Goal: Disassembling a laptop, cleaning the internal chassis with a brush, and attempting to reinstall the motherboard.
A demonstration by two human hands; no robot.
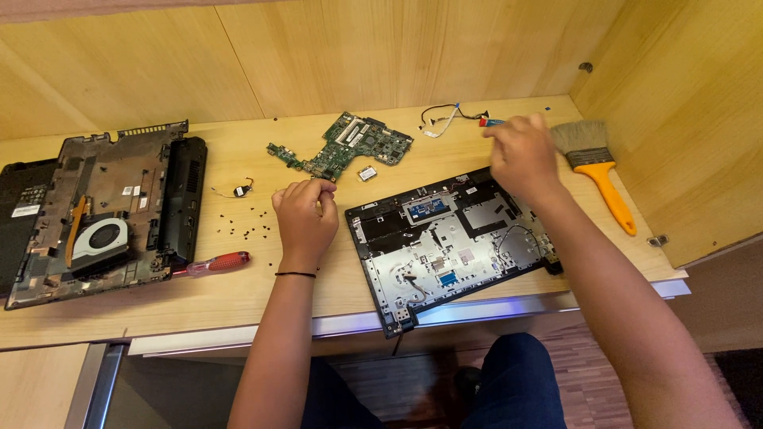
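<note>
Keyboard deck (457, 246): open laptop half on wooden desk (238, 294), long axis slanting from near edge toward back right.
Left hand (306, 214): curled loosely, resting just left of deck; hold cannot be told.
Screwdriver (213, 264): red handle, lying left.
Right hand (520, 155): fingers pinched on small blue-tipped tool (490, 122).
Motherboard (346, 145): farther back, by wood panelling.

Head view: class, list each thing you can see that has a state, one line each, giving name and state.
Laptop base: opened, fan exposed.
Keyboard panel: upside down, overhanging the desk edge.
Circuit board: removed, lying loose.
Screws: out, scattered.
Screwdriver: lying unheld.
Brush: lying unheld.
Left hand: curled, resting on desk.
Right hand: reaching at a blue-tipped tool.
</note>
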